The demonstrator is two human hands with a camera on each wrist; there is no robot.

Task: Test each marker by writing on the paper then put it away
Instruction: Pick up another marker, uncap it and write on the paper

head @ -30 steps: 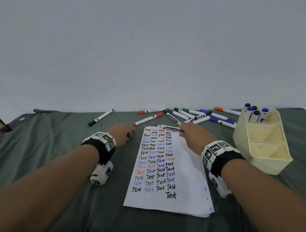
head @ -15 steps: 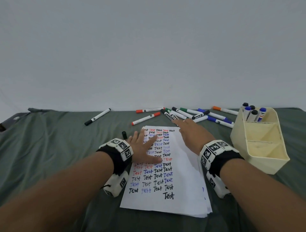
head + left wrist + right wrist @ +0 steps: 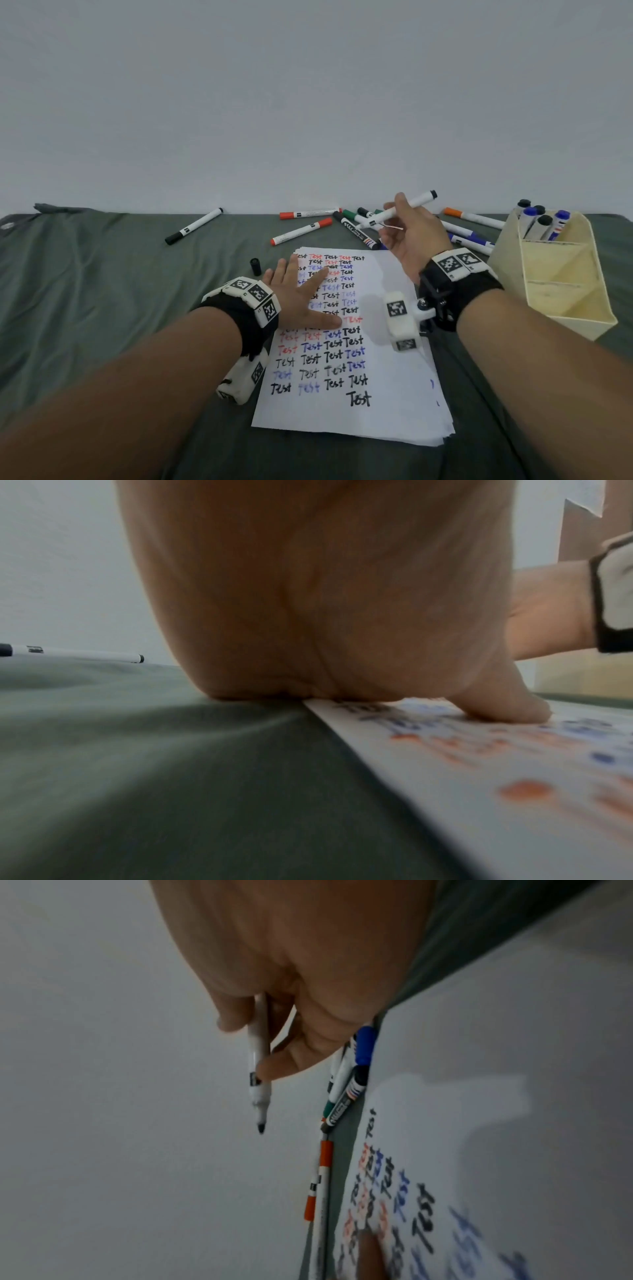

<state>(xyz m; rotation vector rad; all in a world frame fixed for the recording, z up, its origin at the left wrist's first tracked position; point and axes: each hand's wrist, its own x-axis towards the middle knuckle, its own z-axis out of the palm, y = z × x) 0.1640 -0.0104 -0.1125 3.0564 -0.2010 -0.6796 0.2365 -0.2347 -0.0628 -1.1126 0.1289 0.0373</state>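
Pinching an uncapped marker (image 3: 399,209) in our right hand (image 3: 416,236) at upper right of centre above the paper (image 3: 387,404), left hand (image 3: 301,301) flat with fingers (image 3: 317,279) spread on the sheet, black cap (image 3: 255,266) beside it

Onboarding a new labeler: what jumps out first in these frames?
The paper in the middle, filled with rows of "Test" in black, blue and red, with the left hand pressed flat on it. Above its far edge, the right hand holds an uncapped marker in the air.
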